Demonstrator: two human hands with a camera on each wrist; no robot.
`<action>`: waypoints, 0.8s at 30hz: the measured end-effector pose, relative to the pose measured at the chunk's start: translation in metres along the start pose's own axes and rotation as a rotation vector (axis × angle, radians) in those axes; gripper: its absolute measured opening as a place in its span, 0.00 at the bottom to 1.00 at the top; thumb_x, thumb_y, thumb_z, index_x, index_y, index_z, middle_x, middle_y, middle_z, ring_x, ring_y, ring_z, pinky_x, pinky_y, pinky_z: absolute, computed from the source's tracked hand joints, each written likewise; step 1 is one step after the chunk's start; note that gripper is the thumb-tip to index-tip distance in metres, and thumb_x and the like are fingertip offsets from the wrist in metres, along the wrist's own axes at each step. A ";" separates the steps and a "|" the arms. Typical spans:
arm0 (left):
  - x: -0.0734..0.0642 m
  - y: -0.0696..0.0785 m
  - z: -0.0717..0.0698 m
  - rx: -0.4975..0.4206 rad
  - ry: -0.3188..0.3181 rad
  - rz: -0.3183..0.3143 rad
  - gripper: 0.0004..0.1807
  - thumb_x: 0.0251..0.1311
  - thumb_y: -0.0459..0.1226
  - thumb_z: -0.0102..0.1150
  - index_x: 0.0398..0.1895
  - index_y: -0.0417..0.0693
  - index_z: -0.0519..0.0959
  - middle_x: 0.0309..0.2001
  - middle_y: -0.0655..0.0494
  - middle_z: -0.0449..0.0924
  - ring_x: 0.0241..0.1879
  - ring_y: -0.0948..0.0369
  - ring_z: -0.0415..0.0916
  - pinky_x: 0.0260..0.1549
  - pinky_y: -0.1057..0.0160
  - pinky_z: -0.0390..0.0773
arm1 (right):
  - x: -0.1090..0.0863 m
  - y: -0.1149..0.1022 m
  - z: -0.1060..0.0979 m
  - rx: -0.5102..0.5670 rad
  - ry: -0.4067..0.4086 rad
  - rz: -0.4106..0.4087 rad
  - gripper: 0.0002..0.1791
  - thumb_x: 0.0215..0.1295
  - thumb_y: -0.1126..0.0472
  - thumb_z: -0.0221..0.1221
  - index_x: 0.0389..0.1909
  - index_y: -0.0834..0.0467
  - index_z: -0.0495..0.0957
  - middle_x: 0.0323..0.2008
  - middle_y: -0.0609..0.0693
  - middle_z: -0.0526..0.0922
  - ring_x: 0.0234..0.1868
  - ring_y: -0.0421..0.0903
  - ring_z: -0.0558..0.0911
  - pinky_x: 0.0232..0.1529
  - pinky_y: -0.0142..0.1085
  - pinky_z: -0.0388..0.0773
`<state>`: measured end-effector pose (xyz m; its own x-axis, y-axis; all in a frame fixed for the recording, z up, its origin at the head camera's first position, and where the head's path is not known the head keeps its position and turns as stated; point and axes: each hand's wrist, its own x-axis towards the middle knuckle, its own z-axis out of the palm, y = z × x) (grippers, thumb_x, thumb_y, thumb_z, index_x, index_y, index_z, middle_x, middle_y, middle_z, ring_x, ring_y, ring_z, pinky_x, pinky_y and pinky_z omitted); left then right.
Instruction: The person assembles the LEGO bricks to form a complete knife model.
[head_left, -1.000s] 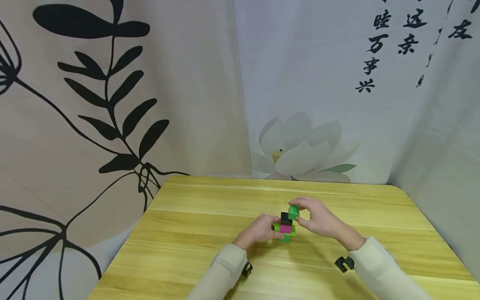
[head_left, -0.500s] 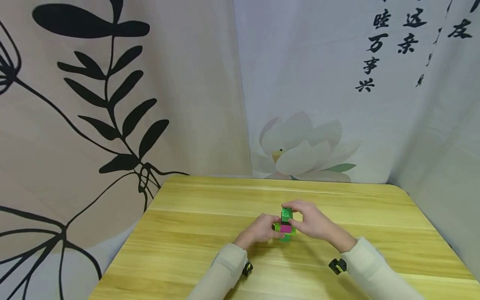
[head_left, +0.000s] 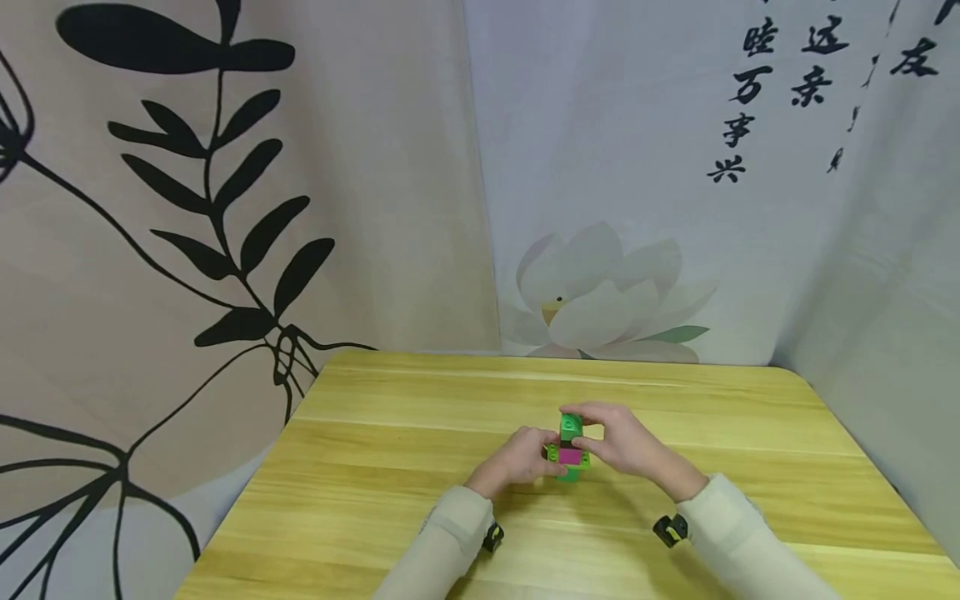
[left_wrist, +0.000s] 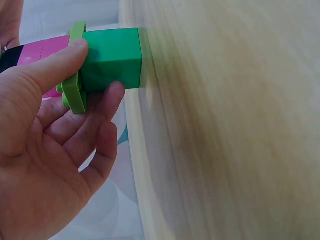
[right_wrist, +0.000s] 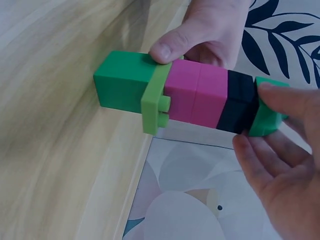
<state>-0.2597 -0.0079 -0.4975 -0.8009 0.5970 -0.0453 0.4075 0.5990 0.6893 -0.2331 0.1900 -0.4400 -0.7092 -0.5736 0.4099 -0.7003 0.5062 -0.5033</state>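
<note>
An upright stack of toy building blocks is between my two hands over the table. From bottom to top it has a green block (right_wrist: 122,82), a lime plate (right_wrist: 151,105) with studs, two pink blocks (right_wrist: 197,92), a black block (right_wrist: 237,100) and another green block (head_left: 571,427). My left hand (head_left: 520,457) grips the lower part, its thumb by the lime plate and its fingers behind. With thumb and fingers my right hand (head_left: 622,442) pinches the top green block, which sits against the black one. In the head view the black block is mostly hidden.
The wooden table (head_left: 360,467) spreads around the hands, with its far edge near a curtain (head_left: 405,208) printed with plants and writing. A small black camera (head_left: 670,530) is strapped at the right wrist, and another camera (head_left: 492,537) at the left.
My right hand has moved left with the green block, from beside the black block's top to over it. The left hand has kept its grip on the lower stack.
</note>
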 end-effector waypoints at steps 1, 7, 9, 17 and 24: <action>0.000 0.000 0.000 0.001 0.001 0.005 0.17 0.54 0.40 0.68 0.46 0.47 0.80 0.31 0.66 0.80 0.25 0.70 0.73 0.25 0.71 0.73 | 0.001 0.000 -0.001 0.015 -0.009 0.008 0.26 0.54 0.70 0.67 0.56 0.62 0.75 0.49 0.55 0.81 0.43 0.48 0.82 0.44 0.46 0.78; 0.000 0.000 -0.001 0.011 0.000 0.015 0.16 0.54 0.40 0.68 0.45 0.46 0.80 0.31 0.66 0.80 0.27 0.70 0.73 0.27 0.71 0.74 | 0.005 -0.001 -0.005 0.086 -0.059 0.059 0.25 0.55 0.68 0.66 0.56 0.61 0.75 0.50 0.54 0.81 0.44 0.47 0.82 0.45 0.46 0.78; 0.001 0.000 -0.002 0.015 -0.002 0.014 0.17 0.54 0.40 0.68 0.45 0.46 0.80 0.31 0.65 0.80 0.27 0.70 0.73 0.27 0.71 0.74 | 0.006 -0.001 -0.007 0.093 -0.075 0.077 0.25 0.56 0.67 0.66 0.57 0.61 0.75 0.50 0.54 0.81 0.44 0.47 0.82 0.45 0.46 0.78; 0.002 0.000 -0.001 0.020 -0.001 0.003 0.18 0.54 0.41 0.68 0.47 0.44 0.80 0.32 0.64 0.80 0.27 0.71 0.74 0.28 0.72 0.74 | 0.009 0.000 -0.011 0.127 -0.124 0.135 0.25 0.58 0.64 0.65 0.58 0.61 0.75 0.49 0.53 0.81 0.43 0.46 0.82 0.44 0.41 0.79; 0.002 0.001 -0.001 0.014 -0.007 -0.004 0.18 0.54 0.41 0.68 0.47 0.43 0.80 0.31 0.64 0.80 0.27 0.71 0.74 0.28 0.72 0.74 | 0.009 -0.001 -0.011 0.066 -0.117 0.100 0.25 0.56 0.64 0.67 0.56 0.61 0.76 0.47 0.52 0.83 0.42 0.44 0.83 0.43 0.39 0.79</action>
<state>-0.2612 -0.0069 -0.4966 -0.7995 0.5983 -0.0527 0.4106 0.6085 0.6791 -0.2397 0.1918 -0.4278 -0.7583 -0.5955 0.2653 -0.6168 0.5234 -0.5879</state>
